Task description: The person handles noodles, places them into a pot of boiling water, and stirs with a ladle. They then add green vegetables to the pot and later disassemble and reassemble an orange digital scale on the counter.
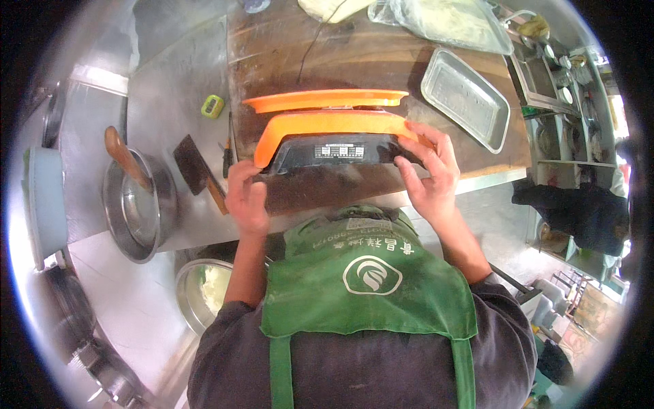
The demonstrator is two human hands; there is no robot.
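Observation:
An orange and black kitchen scale [332, 125] with a wide orange top plate [327, 99] is held over the near part of a wooden work board. My left hand [247, 197] grips its left lower corner with the fingertips. On the opposite end, my right hand [431, 168] has its fingers on the orange casing and the thumb by the black front panel, which bears writing. To the left are a cleaver [193, 166] with a wooden handle, a dark-handled tool [228, 158] and a small yellow-green timer [212, 106].
A metal tray [465, 102] lies on the board at right, below a plastic bag of pale dough [449, 23]. A steel bowl [110, 204] with a wooden-handled tool stands at left. Another metal bowl [184, 291] sits lower, beside my left forearm. Shelves [577, 162] stand at far right.

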